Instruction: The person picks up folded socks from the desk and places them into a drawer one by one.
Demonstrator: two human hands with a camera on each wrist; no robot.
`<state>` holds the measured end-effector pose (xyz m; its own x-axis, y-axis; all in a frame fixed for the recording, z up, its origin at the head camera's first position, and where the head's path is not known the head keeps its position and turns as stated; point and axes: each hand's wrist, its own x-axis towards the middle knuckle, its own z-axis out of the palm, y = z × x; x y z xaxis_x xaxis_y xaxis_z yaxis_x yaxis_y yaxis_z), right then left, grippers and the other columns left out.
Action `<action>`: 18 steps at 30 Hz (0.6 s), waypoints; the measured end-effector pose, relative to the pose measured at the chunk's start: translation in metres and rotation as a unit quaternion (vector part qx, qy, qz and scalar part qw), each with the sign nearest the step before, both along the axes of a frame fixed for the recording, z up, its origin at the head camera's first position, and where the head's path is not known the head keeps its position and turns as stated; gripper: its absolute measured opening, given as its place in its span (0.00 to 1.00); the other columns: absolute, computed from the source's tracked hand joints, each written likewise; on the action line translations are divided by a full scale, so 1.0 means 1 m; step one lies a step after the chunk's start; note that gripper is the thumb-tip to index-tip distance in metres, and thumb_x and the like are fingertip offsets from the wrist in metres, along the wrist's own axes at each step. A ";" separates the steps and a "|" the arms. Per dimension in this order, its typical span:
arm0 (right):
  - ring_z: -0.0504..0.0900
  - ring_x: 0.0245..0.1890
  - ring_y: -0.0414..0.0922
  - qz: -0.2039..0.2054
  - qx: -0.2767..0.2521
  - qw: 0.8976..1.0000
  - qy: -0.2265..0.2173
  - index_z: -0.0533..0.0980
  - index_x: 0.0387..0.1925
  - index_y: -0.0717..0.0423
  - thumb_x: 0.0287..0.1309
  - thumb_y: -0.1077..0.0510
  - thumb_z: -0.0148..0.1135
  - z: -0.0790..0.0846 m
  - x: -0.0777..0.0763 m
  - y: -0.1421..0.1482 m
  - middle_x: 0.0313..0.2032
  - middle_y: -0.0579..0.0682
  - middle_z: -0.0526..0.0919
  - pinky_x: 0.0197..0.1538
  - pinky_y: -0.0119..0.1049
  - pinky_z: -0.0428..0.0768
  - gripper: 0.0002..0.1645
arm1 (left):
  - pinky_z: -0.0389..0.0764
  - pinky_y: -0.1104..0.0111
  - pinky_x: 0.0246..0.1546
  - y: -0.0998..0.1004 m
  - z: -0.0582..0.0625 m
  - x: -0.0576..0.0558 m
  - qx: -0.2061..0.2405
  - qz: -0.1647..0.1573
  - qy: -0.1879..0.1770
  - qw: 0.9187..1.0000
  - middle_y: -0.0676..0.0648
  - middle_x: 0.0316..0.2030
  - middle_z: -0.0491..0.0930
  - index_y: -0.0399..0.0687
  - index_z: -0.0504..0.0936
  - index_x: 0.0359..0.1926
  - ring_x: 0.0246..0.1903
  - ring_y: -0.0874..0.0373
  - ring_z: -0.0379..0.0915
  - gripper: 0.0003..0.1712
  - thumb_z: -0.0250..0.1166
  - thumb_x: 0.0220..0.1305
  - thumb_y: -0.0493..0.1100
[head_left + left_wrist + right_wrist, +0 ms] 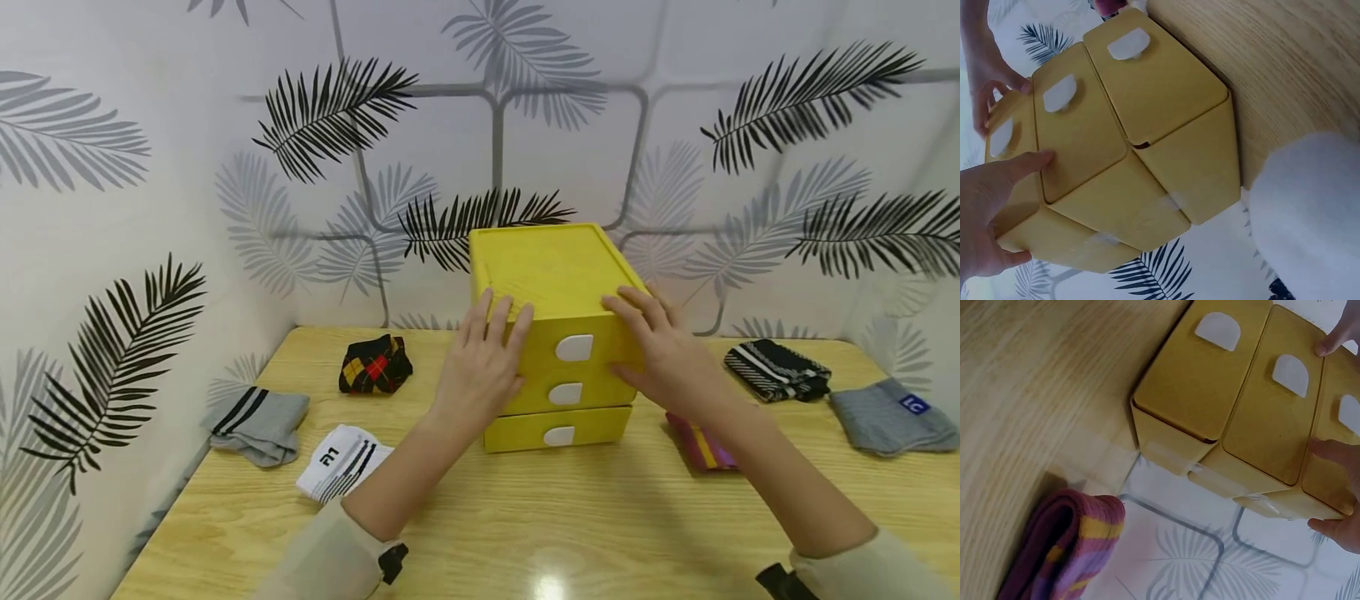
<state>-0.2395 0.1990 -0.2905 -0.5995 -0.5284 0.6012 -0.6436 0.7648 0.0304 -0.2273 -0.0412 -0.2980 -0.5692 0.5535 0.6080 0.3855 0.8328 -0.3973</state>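
A yellow three-drawer box [555, 267] with white tab handles stands on the wooden table, its front towards me. My left hand [480, 367] lies over its front left top edge, fingertips on the lid. In the left wrist view, the left thumb [1032, 164] touches the drawer fronts. At the opposite front corner, my right hand [667, 358] has its fingers over the top edge; its thumb [1324, 449] lies against the front near the seam between the upper drawers. All three drawers look pushed in, with a thin dark seam above the bottom drawer [558, 429].
Folded socks lie either side: an argyle one [375, 365], a striped grey one [258, 423] and a white one [343, 463] to the left; a maroon striped one [701, 446], a black-and-white one [778, 369] and a grey labelled one [892, 417] to the right. A leaf-patterned backdrop [570, 158] rises behind.
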 end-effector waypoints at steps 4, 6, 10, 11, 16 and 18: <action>0.43 0.58 0.53 -0.006 -0.017 1.000 0.013 0.56 0.55 0.50 0.30 0.58 0.68 -0.004 -0.002 -0.003 0.54 0.54 0.56 0.34 0.51 0.70 0.46 | 0.43 0.62 0.54 0.000 -0.002 -0.007 -0.005 -0.005 0.003 1.000 0.37 0.50 0.55 0.43 0.51 0.53 0.54 0.43 0.44 0.49 0.63 0.34 0.63; 0.44 0.57 0.53 -0.008 -0.025 1.000 0.016 0.57 0.54 0.51 0.29 0.59 0.69 -0.005 -0.003 -0.005 0.54 0.54 0.56 0.36 0.52 0.69 0.46 | 0.43 0.64 0.55 -0.003 -0.002 -0.012 -0.002 -0.021 -0.003 1.000 0.37 0.49 0.55 0.43 0.50 0.52 0.54 0.44 0.45 0.49 0.64 0.34 0.62; 0.46 0.56 0.56 -0.016 -0.032 0.999 0.018 0.57 0.53 0.51 0.29 0.61 0.69 -0.005 -0.006 -0.010 0.53 0.55 0.57 0.39 0.54 0.66 0.46 | 0.46 0.66 0.54 -0.010 -0.002 -0.022 0.018 -0.053 -0.024 0.998 0.38 0.48 0.53 0.44 0.49 0.52 0.54 0.44 0.43 0.48 0.65 0.35 0.60; 0.47 0.56 0.56 -0.019 -0.031 0.999 0.019 0.57 0.53 0.51 0.29 0.61 0.69 -0.005 -0.007 -0.011 0.53 0.56 0.57 0.39 0.54 0.66 0.46 | 0.46 0.67 0.54 -0.011 -0.002 -0.025 0.024 -0.060 -0.029 0.997 0.38 0.49 0.53 0.44 0.49 0.52 0.54 0.44 0.43 0.48 0.65 0.35 0.59; 0.49 0.54 0.58 -0.030 -0.023 0.999 0.027 0.56 0.54 0.51 0.28 0.60 0.69 -0.006 -0.012 -0.017 0.53 0.57 0.57 0.41 0.51 0.66 0.47 | 0.40 0.68 0.55 -0.018 -0.003 -0.038 0.034 -0.092 -0.032 0.995 0.38 0.48 0.53 0.44 0.49 0.51 0.54 0.44 0.43 0.48 0.65 0.35 0.58; 0.50 0.54 0.57 -0.034 -0.020 0.999 0.033 0.57 0.54 0.51 0.27 0.60 0.70 -0.007 -0.015 -0.019 0.52 0.57 0.57 0.43 0.50 0.66 0.47 | 0.39 0.68 0.55 -0.020 -0.002 -0.043 0.038 -0.102 -0.033 0.994 0.38 0.47 0.53 0.43 0.49 0.51 0.54 0.44 0.43 0.48 0.66 0.35 0.58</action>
<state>-0.2544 0.1800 -0.2974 -0.5912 -0.4626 0.6606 -0.5884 0.8077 0.0390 -0.2703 -0.0609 -0.3004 -0.4898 0.6151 0.6179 0.5722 0.7615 -0.3045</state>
